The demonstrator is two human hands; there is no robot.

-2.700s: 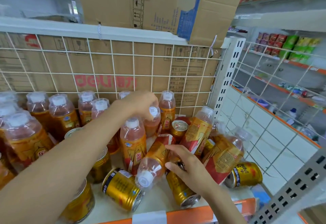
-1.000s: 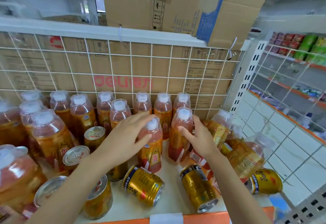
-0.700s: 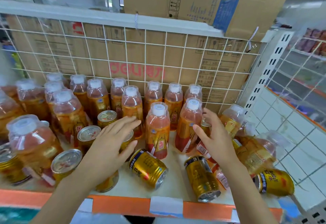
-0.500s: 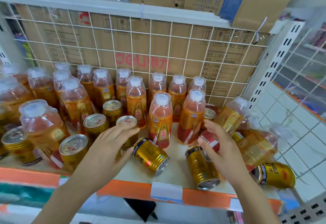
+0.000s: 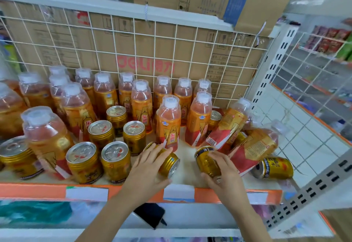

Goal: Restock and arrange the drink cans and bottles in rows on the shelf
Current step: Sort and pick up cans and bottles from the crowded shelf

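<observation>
Cans toppled at the shelf (image 5: 187,174) front edge: left hand (image 5: 146,168) holds left can (image 5: 170,163), right hand (image 5: 225,172) holds right can (image 5: 205,160), each grip curled round, likely to upright them.

Bright even light; wide-angle bending at edges; left side blurred.

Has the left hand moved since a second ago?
Yes. The left hand has come back from the upright bottles toward the orange shelf edge and now holds a lying gold can.
</observation>
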